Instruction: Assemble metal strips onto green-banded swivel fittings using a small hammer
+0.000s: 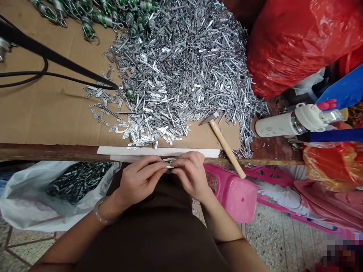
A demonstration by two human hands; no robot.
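My left hand (141,176) and my right hand (193,174) meet just off the table's front edge, each with thumb and fingers pinched. Between their fingertips are small flat metal strips (169,166), largely covered by the fingers. Beyond the hands, a big heap of loose metal strips and pins (181,71) covers the cardboard. A hammer (227,147) with a wooden handle lies right of my hands, its head by the heap and its handle jutting over the edge.
Green-and-silver metal assemblies (104,17) lie at the back left. A black bar (56,54) crosses the left side. At right are a white bottle (279,124) and a red plastic bag (303,41). Below stand a white sack (28,196) of dark parts and a pink stool (241,200).
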